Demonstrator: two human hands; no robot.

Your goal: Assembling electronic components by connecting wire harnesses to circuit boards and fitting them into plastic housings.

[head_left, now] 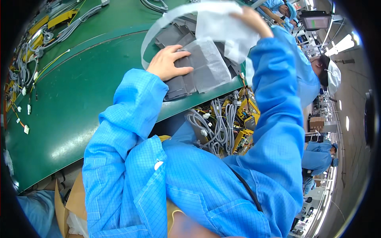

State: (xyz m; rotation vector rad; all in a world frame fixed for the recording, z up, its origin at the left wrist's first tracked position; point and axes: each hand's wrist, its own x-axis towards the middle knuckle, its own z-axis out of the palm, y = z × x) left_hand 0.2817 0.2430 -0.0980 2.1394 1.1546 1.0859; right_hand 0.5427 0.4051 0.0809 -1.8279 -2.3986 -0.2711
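My left hand [168, 63] rests on a loose pile of dark grey flat sheets [184, 85], its fingers spread and pressing down. A pale translucent sheet [212, 65] lies over part of the pile, just right of those fingers. Up and to the right, my right hand [254, 20] grips a thin white sheet [218, 23], partly blurred by motion. From this sheet a long translucent strip [152, 33] curves out leftward over the pile and down behind my left wrist. The right fingertips are partly smeared against the white material.
Beneath the green table's [75, 107] near edge sit coiled grey cables [220, 123] with yellow-cased parts [248, 109]. More cables and yellow parts [61, 19] lie along the far left. An open cardboard box [75, 198] stands at lower left. Co-workers in blue [317, 158] are at the right.
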